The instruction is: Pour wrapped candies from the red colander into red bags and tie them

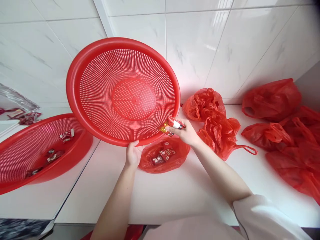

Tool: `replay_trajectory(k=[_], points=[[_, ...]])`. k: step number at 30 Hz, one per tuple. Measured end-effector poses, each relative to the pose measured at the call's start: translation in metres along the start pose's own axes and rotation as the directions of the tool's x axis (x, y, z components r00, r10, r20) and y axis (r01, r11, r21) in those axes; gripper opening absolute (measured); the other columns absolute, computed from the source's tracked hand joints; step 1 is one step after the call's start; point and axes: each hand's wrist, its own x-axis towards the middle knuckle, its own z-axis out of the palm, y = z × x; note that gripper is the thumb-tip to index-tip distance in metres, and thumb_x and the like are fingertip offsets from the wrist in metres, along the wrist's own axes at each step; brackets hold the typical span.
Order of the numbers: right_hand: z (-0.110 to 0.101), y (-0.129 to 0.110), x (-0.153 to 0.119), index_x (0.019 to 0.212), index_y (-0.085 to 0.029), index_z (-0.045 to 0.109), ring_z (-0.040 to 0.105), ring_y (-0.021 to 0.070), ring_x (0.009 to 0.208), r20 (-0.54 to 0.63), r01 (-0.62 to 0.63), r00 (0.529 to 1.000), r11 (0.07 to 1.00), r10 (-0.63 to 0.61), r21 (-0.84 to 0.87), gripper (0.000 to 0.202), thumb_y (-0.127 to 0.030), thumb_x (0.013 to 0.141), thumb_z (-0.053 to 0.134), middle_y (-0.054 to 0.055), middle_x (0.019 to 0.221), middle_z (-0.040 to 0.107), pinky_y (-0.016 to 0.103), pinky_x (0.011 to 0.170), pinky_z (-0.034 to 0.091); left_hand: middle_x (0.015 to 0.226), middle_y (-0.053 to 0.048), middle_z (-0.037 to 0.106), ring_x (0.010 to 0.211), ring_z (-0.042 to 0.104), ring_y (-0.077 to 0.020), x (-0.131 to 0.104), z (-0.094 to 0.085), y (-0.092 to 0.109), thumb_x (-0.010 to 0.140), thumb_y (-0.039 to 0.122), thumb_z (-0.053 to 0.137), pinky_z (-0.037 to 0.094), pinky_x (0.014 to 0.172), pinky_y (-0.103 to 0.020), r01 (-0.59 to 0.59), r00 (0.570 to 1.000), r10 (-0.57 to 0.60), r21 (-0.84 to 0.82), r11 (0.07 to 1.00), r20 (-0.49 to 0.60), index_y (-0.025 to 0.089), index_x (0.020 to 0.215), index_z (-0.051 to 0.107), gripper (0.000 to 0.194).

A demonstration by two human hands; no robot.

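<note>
A large red mesh basket (135, 100) is tilted up, its inside facing me with nothing in it. My left hand (134, 153) grips its lower rim, thumb over the edge. At the basket's lower right rim, my right hand (180, 130) is closed on small packets (175, 124), red, white and gold. Just below the basket an open red plastic bag (178, 156) lies on the white table (155, 200), with a few dark red packets (167, 153) inside.
A second red basket (75, 160) with several small packets stands at the left. Crumpled red bags (217, 136) lie right of centre, and more red bags (272, 100) at the far right. Behind is a tiled wall (195, 43). Clear plastic wrapping (18, 96) lies far left.
</note>
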Motion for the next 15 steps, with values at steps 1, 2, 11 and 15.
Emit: replay_trajectory(k=[1, 2, 11, 15], points=[[0.0, 0.0, 0.0, 0.074, -0.017, 0.059, 0.05, 0.0122, 0.062, 0.023, 0.003, 1.0, 0.997, -0.001, -0.075, 0.034, -0.049, 0.075, 0.073, -0.002, 0.068, 0.055, 0.025, 0.06, 0.042, 0.101, -0.016, 0.073, 0.106, 0.065, -0.0369, 0.0, 0.0, 0.0, 0.067, 0.032, 0.06, 0.054, 0.088, -0.054, 0.003, 1.0, -0.003, -0.006, 1.0, -0.002, 0.012, 0.097, 0.067, 0.037], [-0.001, 0.0, -0.001, 0.076, -0.017, 0.061, 0.051, 0.0125, 0.064, 0.058, 0.004, 0.998, 0.988, 0.005, -0.152, 0.034, -0.05, 0.078, 0.07, -0.002, 0.071, 0.057, 0.025, 0.06, 0.042, 0.102, -0.015, 0.073, 0.107, 0.065, -0.0366, 0.0, -0.001, 0.0, 0.067, 0.031, 0.06, 0.054, 0.088, -0.054, 0.004, 1.0, -0.004, -0.01, 1.0, -0.006, 0.013, 0.099, 0.067, 0.038], [-0.001, 0.03, 0.002, 0.093, -0.02, 0.062, 0.066, 0.0186, 0.079, 0.114, -0.087, 0.969, 0.736, 0.218, -0.672, 0.023, -0.041, 0.084, 0.065, 0.004, 0.089, 0.071, 0.029, 0.071, 0.048, 0.103, -0.011, 0.072, 0.11, 0.064, -0.0334, 0.006, -0.007, -0.002, 0.067, 0.025, 0.061, 0.054, 0.089, -0.053, -0.105, 0.992, 0.106, 0.03, 0.994, -0.065, 0.017, 0.103, 0.067, 0.038], [-0.002, 0.032, 0.005, 0.12, -0.017, 0.051, 0.068, 0.0214, 0.085, -0.019, -0.058, 0.997, 0.633, 0.068, -0.772, 0.032, -0.02, 0.088, 0.055, 0.013, 0.111, 0.068, 0.034, 0.076, 0.05, 0.106, -0.005, 0.07, 0.11, 0.064, -0.0292, 0.005, -0.007, 0.003, 0.069, 0.022, 0.063, 0.056, 0.089, -0.053, -0.111, 0.99, 0.114, 0.044, 0.993, -0.079, 0.02, 0.101, 0.065, 0.033]])
